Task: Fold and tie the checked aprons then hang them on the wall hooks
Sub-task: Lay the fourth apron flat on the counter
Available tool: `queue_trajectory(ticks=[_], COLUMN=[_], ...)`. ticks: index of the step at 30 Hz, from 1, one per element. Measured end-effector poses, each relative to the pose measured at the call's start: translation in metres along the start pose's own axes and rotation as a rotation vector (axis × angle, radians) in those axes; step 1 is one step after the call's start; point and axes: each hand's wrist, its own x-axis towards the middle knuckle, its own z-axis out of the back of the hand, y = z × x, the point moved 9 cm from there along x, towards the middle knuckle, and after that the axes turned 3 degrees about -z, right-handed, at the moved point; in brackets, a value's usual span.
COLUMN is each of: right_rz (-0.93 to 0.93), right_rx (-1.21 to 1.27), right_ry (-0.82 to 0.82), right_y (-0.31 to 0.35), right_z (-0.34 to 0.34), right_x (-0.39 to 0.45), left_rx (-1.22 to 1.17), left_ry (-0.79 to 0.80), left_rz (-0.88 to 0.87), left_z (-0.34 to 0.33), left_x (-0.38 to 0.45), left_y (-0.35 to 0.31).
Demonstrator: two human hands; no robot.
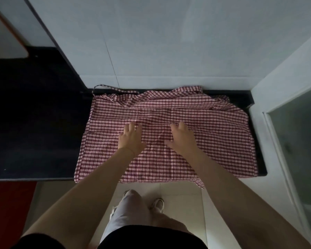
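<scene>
The left hand (131, 137) and right hand (182, 139) are pressing flat, fingers spread wide, on the red checked apron (214, 141) to smooth it on the dark table (34, 123) for folding.

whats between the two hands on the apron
In the head view, only bare checked apron lies between the left hand and the right hand; nothing else sits there.

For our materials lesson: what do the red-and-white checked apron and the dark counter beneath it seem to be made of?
Red-and-white checked apron: probably thin woven cotton, matt; it wrinkles and drapes over the edge. Dark counter: hard, smooth, possibly stone or laminate; its straight edge shows, but dim light hides the finish.
</scene>
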Motion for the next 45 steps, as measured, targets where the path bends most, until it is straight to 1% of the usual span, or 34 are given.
queue_trajectory(ticks=[2,4,10,12,16,20,24,26,28,30,32,35,37,40,41,43,45], right_rz=[-0.010,-0.026,-0.043,-0.072,-0.108,-0.142,-0.160,-0.164,-0.184,-0.262,-0.339,-0.377,-0.365,-0.340,-0.320,-0.266,-0.175], right_rx=[0.014,0.008,0.014,0.012,-0.030,-0.158,-0.255,-0.294,-0.277,-0.164,-0.004,0.158,0.231,0.384,0.437,0.526,0.622], right_ry=[-0.139,-0.219,-0.379,-0.392,-0.320,-0.121,0.062,0.073,-0.015,-0.131,-0.247,-0.409,-0.516,-0.624,-0.660,-0.732,-0.727], right_y=[-0.003,-0.006,-0.011,-0.014,-0.017,-0.019,-0.020,-0.023,-0.026,-0.037,-0.051,-0.061,-0.060,-0.052,-0.047,-0.034,-0.019], right_z=[0.025,0.048,0.097,0.106,0.110,0.093,0.078,0.079,0.092,0.111,0.133,0.171,0.198,0.240,0.253,0.276,0.289], right_x=[0.012,0.029,0.085,0.102,0.128,0.143,0.142,0.139,0.138,0.138,0.137,0.129,0.118,0.103,0.098,0.085,0.070], left_rx=[-0.008,-0.020,-0.110,-0.136,-0.201,-0.204,-0.105,0.010,0.069,0.046,-0.063,-0.260,-0.427,-0.663,-0.702,-0.734,-0.687], left_ry=[0.014,0.007,-0.131,-0.173,-0.196,-0.176,-0.129,-0.107,-0.131,-0.191,-0.250,-0.336,-0.387,-0.478,-0.489,-0.450,-0.384], left_rz=[-0.015,-0.017,-0.031,-0.044,-0.088,-0.110,-0.132,-0.159,-0.164,-0.129,-0.070,0.014,0.069,0.105,0.110,0.119,0.128], left_z=[0.004,0.012,0.052,0.067,0.084,0.086,0.085,0.086,0.091,0.101,0.113,0.135,0.151,0.180,0.186,0.194,0.196], left_x=[0.009,0.019,0.060,0.075,0.104,0.126,0.139,0.141,0.139,0.136,0.134,0.131,0.124,0.107,0.103,0.097,0.085], left_y=[-0.001,-0.002,-0.002,-0.004,-0.012,-0.016,-0.024,-0.030,-0.030,-0.024,-0.016,-0.005,0.000,-0.003,-0.004,-0.008,-0.011])
